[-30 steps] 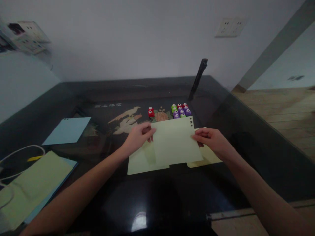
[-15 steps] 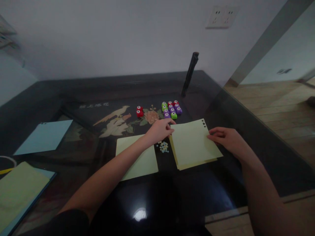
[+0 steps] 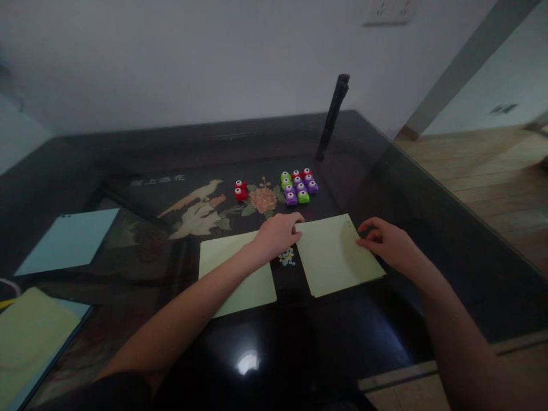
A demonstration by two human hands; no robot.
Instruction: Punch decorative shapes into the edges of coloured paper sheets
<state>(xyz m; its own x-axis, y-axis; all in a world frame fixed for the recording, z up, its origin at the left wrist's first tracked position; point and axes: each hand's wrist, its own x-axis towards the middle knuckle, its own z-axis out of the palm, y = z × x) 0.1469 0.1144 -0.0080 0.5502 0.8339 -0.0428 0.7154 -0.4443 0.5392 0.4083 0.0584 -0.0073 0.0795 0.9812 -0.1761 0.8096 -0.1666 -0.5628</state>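
A pale yellow-green sheet of paper (image 3: 336,257) lies flat on a stack at the right, with small punched holes at its top right corner. At its upper left edge is my left hand (image 3: 278,233), thumb and forefinger apart. My right hand (image 3: 385,242) hovers by the sheet's right edge, open, with fingers bent and nothing seen between them. Small star-shaped paper cutouts (image 3: 287,257) lie in a little pile below my left hand. A second yellow-green sheet (image 3: 246,288) is partly covered by my left forearm.
Behind the sheets stand several green, purple and red craft punches (image 3: 298,187), with two red punches (image 3: 240,190) apart to their left. A black upright rod (image 3: 333,117) rises near the wall. Blue paper (image 3: 71,240) and another paper pile (image 3: 36,337) lie at the left.
The top right-hand sheet has come down flat and shifted to line up with the stack. My right hand has come off its edge, and my left fingers have loosened.
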